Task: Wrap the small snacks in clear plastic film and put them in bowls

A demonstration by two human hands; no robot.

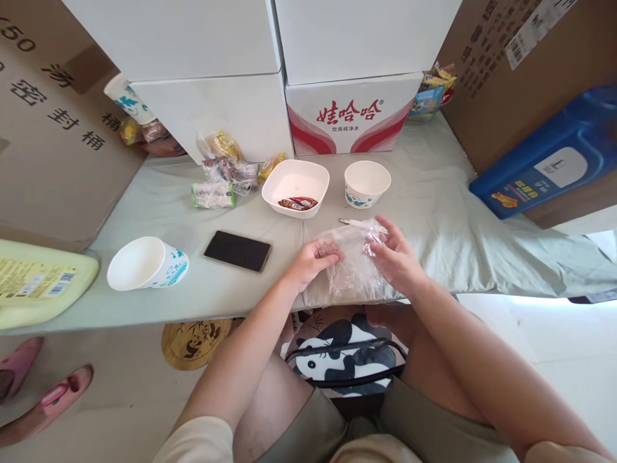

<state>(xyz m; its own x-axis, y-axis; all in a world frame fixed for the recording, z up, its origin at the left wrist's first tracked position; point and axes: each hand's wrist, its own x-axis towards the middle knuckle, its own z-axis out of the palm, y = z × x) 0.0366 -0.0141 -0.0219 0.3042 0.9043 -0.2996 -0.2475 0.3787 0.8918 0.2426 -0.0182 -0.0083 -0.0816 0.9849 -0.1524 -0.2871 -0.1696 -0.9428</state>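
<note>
Between my two hands a clear plastic bag (354, 260) is held near the front edge of the cloth-covered surface. My left hand (315, 260) pinches its left side, thumb on top. At its upper right, my right hand (393, 254) grips the crinkled film with bent fingers. Just behind the bag lies a small white item with a dark tip (348, 222), partly covered. A white square bowl (277, 190) holding red and brown wrapped snacks (297, 203) stands beyond my left hand. Beyond my right hand is an upright paper cup (367, 185).
A phone (237, 251) and a tilted paper cup (137, 263) lie to the left. Bagged snacks (226, 161) and a wrapped roll (213, 195) sit before white boxes (351, 116). A blue bottle (549, 154) leans right; a yellow bottle (43, 283) lies left. Another person's feet (62, 395) show lower left.
</note>
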